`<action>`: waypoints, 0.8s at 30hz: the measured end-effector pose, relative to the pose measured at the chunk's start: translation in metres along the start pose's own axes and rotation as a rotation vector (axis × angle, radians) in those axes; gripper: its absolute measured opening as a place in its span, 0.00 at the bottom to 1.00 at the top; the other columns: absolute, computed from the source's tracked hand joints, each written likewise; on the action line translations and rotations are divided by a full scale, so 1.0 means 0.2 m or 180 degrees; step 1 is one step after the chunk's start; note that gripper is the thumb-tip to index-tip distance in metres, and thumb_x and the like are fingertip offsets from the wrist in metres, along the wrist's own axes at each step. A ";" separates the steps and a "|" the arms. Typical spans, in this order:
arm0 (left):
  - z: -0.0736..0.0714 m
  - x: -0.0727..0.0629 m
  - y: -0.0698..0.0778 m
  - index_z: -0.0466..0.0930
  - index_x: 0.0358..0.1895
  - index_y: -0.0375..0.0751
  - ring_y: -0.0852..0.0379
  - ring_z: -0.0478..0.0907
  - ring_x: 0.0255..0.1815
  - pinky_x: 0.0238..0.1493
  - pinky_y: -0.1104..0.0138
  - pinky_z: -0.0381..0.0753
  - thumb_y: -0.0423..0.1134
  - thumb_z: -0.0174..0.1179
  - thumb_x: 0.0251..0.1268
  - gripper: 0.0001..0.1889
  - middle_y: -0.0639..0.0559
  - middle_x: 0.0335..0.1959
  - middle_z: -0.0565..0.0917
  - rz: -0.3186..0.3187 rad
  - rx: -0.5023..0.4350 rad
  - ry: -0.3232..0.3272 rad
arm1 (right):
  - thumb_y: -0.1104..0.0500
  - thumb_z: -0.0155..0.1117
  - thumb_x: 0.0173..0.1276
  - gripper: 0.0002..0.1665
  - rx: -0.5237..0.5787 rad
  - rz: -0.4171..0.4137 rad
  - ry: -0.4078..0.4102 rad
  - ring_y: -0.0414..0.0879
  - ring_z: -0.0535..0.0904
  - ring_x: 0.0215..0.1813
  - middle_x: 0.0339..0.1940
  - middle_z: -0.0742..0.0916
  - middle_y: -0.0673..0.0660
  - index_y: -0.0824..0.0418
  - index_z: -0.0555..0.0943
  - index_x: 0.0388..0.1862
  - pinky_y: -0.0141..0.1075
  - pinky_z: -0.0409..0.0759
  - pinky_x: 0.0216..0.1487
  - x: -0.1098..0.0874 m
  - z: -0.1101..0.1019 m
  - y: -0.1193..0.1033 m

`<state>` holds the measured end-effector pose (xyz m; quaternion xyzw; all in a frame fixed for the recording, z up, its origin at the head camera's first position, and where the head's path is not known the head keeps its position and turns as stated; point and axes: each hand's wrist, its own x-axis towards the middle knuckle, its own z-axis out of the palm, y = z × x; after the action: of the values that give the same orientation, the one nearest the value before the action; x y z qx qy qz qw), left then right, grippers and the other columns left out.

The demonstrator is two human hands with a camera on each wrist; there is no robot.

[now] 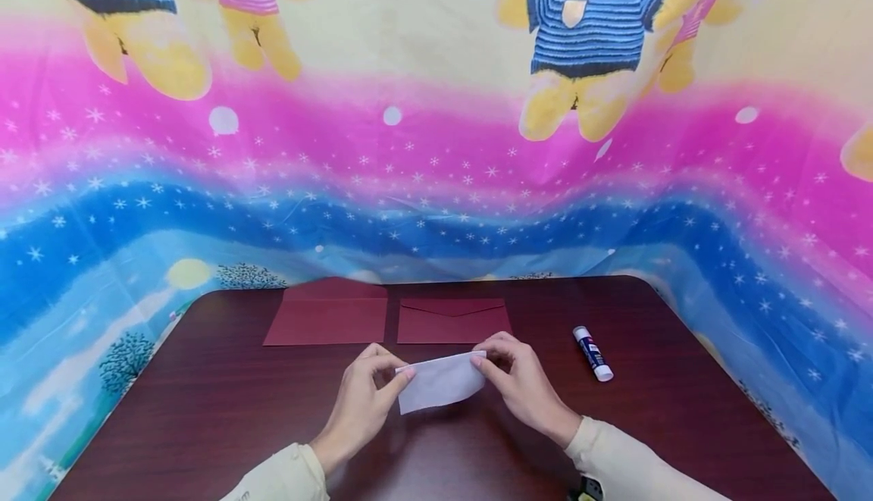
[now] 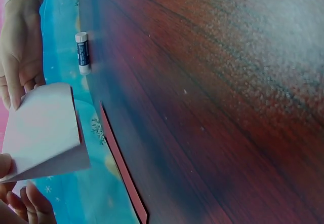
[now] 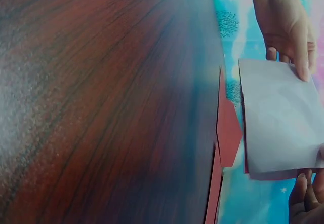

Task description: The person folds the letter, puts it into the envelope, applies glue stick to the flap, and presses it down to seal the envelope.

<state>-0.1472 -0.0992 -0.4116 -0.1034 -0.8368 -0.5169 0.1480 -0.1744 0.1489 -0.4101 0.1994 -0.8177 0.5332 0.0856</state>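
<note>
A folded sheet of white paper [image 1: 439, 385] is held up over the front middle of the table by both hands. The left hand [image 1: 364, 395] pinches its upper left corner between thumb and fingers. At the opposite upper corner the right hand [image 1: 524, 381] grips in the same way, thumb on the near face. In the left wrist view the paper [image 2: 43, 125] shows a thin dark red edge and a second layer behind. The right wrist view shows the paper's [image 3: 281, 117] pale face, with red along one side.
Behind the hands lie two dark red envelopes: the left envelope [image 1: 330, 324] has its flap raised, the right envelope [image 1: 450, 328] has its pointed flap folded down. A glue stick [image 1: 593, 353] lies to the right on the dark wooden table [image 1: 204, 410]. A patterned curtain [image 1: 436, 175] surrounds the table.
</note>
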 end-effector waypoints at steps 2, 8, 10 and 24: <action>-0.01 0.00 0.00 0.88 0.31 0.50 0.67 0.71 0.27 0.31 0.74 0.72 0.38 0.71 0.62 0.03 0.59 0.27 0.76 -0.0066 -0.0009 -0.0093 | 0.60 0.66 0.71 0.05 -0.0026 0.0003 0.0018 0.37 0.77 0.40 0.40 0.83 0.55 0.59 0.87 0.41 0.29 0.78 0.39 0.00 0.00 0.01; -0.01 0.00 0.00 0.87 0.36 0.43 0.67 0.73 0.25 0.29 0.73 0.73 0.36 0.65 0.69 0.03 0.52 0.29 0.84 -0.0129 -0.0278 -0.0702 | 0.60 0.62 0.75 0.08 0.0166 0.0211 -0.0260 0.38 0.80 0.40 0.42 0.87 0.61 0.64 0.84 0.44 0.30 0.80 0.40 0.02 -0.01 0.01; -0.01 0.00 -0.01 0.85 0.38 0.40 0.67 0.74 0.26 0.29 0.73 0.74 0.35 0.63 0.70 0.04 0.49 0.30 0.85 -0.0096 -0.0361 -0.0941 | 0.60 0.61 0.76 0.10 0.0297 0.0315 -0.0378 0.38 0.82 0.37 0.41 0.89 0.65 0.66 0.83 0.46 0.31 0.82 0.38 0.02 -0.02 0.01; 0.04 -0.03 0.00 0.81 0.47 0.37 0.66 0.83 0.25 0.30 0.71 0.81 0.40 0.59 0.73 0.10 0.46 0.26 0.90 -0.0075 -0.0526 -0.1876 | 0.57 0.62 0.75 0.16 0.0429 0.0335 -0.1021 0.39 0.85 0.32 0.41 0.90 0.66 0.68 0.85 0.51 0.35 0.86 0.32 0.04 0.02 0.00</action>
<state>-0.1425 -0.0913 -0.4176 -0.2509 -0.7999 -0.5327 -0.1161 -0.1815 0.1440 -0.4095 0.2442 -0.7926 0.5519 -0.0875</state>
